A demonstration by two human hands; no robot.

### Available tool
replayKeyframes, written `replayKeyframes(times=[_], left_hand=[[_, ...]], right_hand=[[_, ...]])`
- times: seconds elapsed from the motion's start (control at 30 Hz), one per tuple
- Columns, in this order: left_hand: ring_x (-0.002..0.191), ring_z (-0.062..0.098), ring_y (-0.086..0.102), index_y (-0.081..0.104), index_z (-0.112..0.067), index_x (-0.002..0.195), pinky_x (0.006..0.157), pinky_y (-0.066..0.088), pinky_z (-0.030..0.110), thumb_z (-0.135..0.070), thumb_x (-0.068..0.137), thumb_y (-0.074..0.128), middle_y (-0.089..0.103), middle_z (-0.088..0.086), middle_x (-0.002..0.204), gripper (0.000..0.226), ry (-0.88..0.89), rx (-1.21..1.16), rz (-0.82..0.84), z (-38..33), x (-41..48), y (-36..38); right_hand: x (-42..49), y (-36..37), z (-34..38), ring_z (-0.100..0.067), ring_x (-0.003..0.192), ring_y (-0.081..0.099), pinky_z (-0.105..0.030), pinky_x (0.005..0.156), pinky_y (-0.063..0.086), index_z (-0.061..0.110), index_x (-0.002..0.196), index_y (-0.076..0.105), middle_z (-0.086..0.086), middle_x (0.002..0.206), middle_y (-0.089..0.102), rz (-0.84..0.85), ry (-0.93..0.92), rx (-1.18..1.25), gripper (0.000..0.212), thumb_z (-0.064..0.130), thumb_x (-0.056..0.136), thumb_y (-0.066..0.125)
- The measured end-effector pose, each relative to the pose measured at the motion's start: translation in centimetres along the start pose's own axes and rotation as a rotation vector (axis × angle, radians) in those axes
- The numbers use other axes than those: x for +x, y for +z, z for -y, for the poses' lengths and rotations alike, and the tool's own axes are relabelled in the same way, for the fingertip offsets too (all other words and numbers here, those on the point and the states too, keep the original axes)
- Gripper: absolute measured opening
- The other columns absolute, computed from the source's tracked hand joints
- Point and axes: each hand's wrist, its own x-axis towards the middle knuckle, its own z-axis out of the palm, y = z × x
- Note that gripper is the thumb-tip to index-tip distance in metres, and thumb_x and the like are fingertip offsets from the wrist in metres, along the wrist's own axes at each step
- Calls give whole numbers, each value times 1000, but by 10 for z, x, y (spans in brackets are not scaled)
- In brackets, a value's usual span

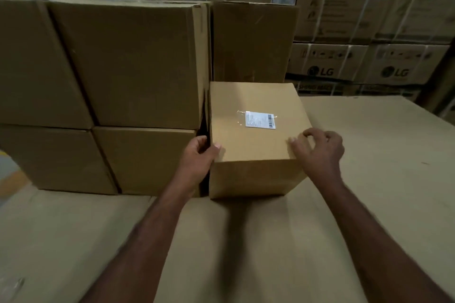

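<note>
Left hand (199, 155) clamps the near left top corner of the cardboard box (253, 177): thumb on the top face, fingers tucked into the dark gap against the stack of plain cartons (128, 64). Right hand (320, 152) is at the near right top edge, fingers curled, tips touching the top. Motion blur here; cannot tell whether it has a real hold.

Box sits at frame centre on a flat cardboard sheet (369, 155), its left side just beside the stack, taped label (260, 119) on top.

Judgement: corrugated board, stiff, with smooth and probably slippery faces. Weight unknown; the size suggests a two-hand lift. Best hold is palms low on opposite side walls, or fingers under the bottom edges. A top-edge grip may slip, and the left gap is tight.
</note>
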Motion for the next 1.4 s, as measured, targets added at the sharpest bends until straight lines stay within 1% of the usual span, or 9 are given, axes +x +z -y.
replayKeyframes(times=[0.17, 0.3, 0.43, 0.63, 0.77, 0.93, 1.07, 1.27, 1.4], left_hand=[[110, 19, 66, 58, -17, 132, 94, 56, 41, -26, 90, 74, 69, 0, 121, 46, 59, 118, 31, -4, -8, 19], [93, 12, 67, 66, -17, 124, 61, 48, 21, -45, 90, 70, 71, -2, 108, 45, 4, 354, 179, -28, -37, 8], [95, 11, 63, 64, -23, 120, 70, 50, 30, -58, 88, 66, 66, -7, 107, 47, -34, 637, 379, -46, -72, 7], [103, 19, 62, 60, -22, 127, 91, 54, 39, -62, 87, 64, 64, 0, 121, 56, -43, 946, 425, -68, -87, 26], [108, 21, 57, 56, -22, 134, 88, 47, 33, -39, 96, 63, 62, 2, 132, 42, 58, 915, 338, -71, -81, 48], [130, 22, 50, 47, -22, 145, 104, 41, 31, -28, 100, 56, 45, 1, 150, 46, 241, 980, 383, -64, -69, 68], [105, 15, 52, 62, -19, 130, 78, 33, 22, -11, 99, 54, 52, -8, 116, 33, 301, 889, 471, -60, -61, 73], [128, 16, 54, 71, -20, 120, 109, 40, 29, 8, 92, 48, 60, -2, 138, 46, 233, 682, 356, -50, -55, 70], [118, 4, 52, 66, -19, 131, 94, 35, 16, 5, 95, 46, 62, -3, 134, 48, 232, 643, 290, -49, -56, 70]], right_hand=[[-29, -43, 6, -16, 101, 48, -28, 80, 40, 28, 129, 49, 2, 115, 49, 228, 136, 119, 59, 48, 81, 76], [-53, -110, 12, -19, 89, 60, -35, 72, 53, 35, 104, 55, 2, 104, 60, 333, 225, -164, 46, 66, 75, 72], [-84, -164, 23, -14, 59, 63, -30, 58, 52, 29, 94, 54, -4, 76, 70, 664, 277, -411, 42, 61, 75, 74], [-85, -171, 23, -19, 101, 58, -37, 86, 51, 34, 105, 63, 3, 107, 64, 403, 63, -832, 41, 68, 85, 57], [-86, -145, 19, -21, 125, 48, -44, 100, 45, 35, 137, 50, 4, 133, 51, 411, -100, -504, 60, 66, 86, 54], [-121, -142, 26, -24, 129, 42, -45, 101, 44, 37, 144, 32, 4, 138, 47, 540, -176, -588, 61, 68, 92, 33], [-117, -162, 45, -21, 118, 56, -41, 100, 40, 41, 140, 36, 9, 124, 61, 532, -255, -801, 53, 66, 93, 37], [-42, -104, 46, -9, 106, 58, -14, 78, 43, 29, 123, 70, 5, 121, 66, 638, -315, -245, 35, 16, 96, 51], [-37, -61, 39, -25, 99, 59, -38, 82, 53, 15, 109, 74, -2, 98, 62, 576, -460, -281, 42, 8, 80, 45]])
